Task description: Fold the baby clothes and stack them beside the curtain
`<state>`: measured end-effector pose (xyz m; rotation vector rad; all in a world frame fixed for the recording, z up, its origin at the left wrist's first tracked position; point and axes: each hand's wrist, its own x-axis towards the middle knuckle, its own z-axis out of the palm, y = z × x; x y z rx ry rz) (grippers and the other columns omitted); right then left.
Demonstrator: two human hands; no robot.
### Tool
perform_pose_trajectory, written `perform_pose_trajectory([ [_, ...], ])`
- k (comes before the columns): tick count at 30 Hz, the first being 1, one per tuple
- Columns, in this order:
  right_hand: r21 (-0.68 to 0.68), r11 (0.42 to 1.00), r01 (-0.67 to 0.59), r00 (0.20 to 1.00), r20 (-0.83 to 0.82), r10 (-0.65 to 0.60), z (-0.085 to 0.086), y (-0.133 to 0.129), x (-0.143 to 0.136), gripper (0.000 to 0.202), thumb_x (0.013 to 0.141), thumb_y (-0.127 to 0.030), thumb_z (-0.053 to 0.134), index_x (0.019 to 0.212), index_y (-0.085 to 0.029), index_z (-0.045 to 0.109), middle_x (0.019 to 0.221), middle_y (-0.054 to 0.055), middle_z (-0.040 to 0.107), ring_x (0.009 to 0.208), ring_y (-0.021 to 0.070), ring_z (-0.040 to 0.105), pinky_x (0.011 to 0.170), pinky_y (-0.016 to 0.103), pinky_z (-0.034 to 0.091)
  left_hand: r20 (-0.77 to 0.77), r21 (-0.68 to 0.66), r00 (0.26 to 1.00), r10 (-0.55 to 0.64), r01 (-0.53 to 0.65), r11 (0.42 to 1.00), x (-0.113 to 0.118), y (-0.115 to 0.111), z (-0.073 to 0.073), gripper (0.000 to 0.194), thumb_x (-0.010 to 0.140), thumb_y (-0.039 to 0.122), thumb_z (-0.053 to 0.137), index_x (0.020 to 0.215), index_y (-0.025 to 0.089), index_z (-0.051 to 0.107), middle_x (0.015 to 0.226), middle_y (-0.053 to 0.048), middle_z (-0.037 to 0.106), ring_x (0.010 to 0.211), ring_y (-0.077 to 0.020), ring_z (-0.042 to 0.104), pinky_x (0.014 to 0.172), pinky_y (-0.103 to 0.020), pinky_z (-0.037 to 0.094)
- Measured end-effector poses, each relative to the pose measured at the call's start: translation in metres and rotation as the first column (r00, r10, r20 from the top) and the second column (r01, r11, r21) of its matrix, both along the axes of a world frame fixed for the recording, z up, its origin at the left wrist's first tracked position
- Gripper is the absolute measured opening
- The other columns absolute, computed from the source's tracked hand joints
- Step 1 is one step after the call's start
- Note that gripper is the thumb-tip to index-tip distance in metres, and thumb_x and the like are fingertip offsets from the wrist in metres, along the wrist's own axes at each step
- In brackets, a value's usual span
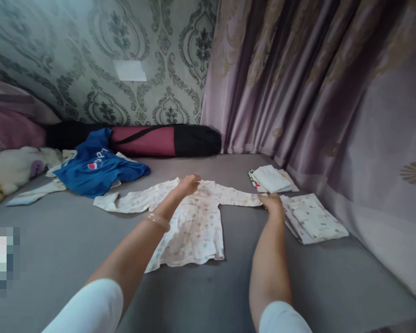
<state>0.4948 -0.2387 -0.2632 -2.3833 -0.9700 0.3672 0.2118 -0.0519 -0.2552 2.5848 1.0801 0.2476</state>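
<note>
toy: set at the far left of the grey bed.
blue shirt: left crumpled near the toy, in front of the bag.
top: laid flat mid-bed; its long axis is drawn cuff to cuff, left to right, with the hem turned towards the person and the left sleeve bent near its end.
left hand: placed at the collar, fingers curled; whether cloth is gripped cannot be told.
right hand: closed on the right cuff, which is pinched at the fingertips; the body of the top is found to its left, nearer the left hand.
2 piles: far pile and near pile, both folded, placed beside the right hand.
</note>
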Motion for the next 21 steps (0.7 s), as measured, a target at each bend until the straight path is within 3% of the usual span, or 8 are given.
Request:
perform_pose_trajectory([
  [5,0.058,0.998,0.038,0.996,-0.084,-0.033,-0.001,-0.002,0.002,0.026,0.069,-0.021,0.061,0.092,-0.015,0.071,0.067,0.003,0.07,0.071,0.0229,0.068,0.055,0.024,0.049,-0.006,-0.012,1.0,0.003,-0.003,1.0,0.041,0.011,-0.016,0.04,0.086,0.008,0.044,0.121,0.016,0.061,0.128,-0.012,0.059,0.113,-0.0225,0.058,0.096,-0.031,0.045],
  [10,0.295,0.952,0.081,0.925,-0.377,0.038,0.007,-0.001,-0.001,0.031,0.077,-0.028,0.062,0.105,-0.013,0.063,0.089,0.006,0.073,0.075,0.0178,0.069,0.061,0.022,0.053,-0.038,-0.029,0.999,0.018,-0.019,0.999,0.047,0.013,-0.024,0.03,0.087,0.013,0.045,0.109,0.014,0.066,0.115,-0.016,0.061,0.104,-0.0256,0.062,0.089,-0.034,0.048],
  [13,0.371,0.922,0.11,0.908,-0.415,0.059,0.008,-0.002,0.001,0.033,0.081,-0.031,0.061,0.11,-0.015,0.06,0.094,0.007,0.073,0.073,0.0157,0.068,0.057,0.02,0.053,-0.026,-0.014,0.998,0.057,-0.057,0.998,0.045,0.013,-0.025,0.028,0.089,0.016,0.045,0.11,0.016,0.062,0.115,-0.014,0.06,0.105,-0.0239,0.061,0.089,-0.033,0.047],
  [18,0.31,0.873,0.377,0.877,-0.423,-0.229,-0.012,-0.006,0.015,0.029,0.075,-0.019,0.063,0.103,-0.011,0.067,0.079,0.006,0.071,0.053,0.0118,0.059,0.041,0.018,0.046,0.007,0.035,0.986,0.164,-0.164,0.986,0.045,0.001,-0.029,0.03,0.093,0.016,0.035,0.118,0.018,0.053,0.118,-0.012,0.058,0.108,-0.0223,0.059,0.088,-0.031,0.046],
  [21,0.25,0.87,0.425,0.857,-0.419,-0.298,-0.025,-0.007,0.024,0.029,0.07,-0.016,0.065,0.098,-0.01,0.07,0.064,0.003,0.067,0.045,0.0116,0.055,0.039,0.02,0.046,-0.004,0.06,0.976,0.219,-0.218,0.974,0.049,-0.009,-0.033,0.03,0.092,0.014,0.035,0.116,0.02,0.052,0.119,-0.012,0.056,0.103,-0.0225,0.062,0.084,-0.032,0.047],
])
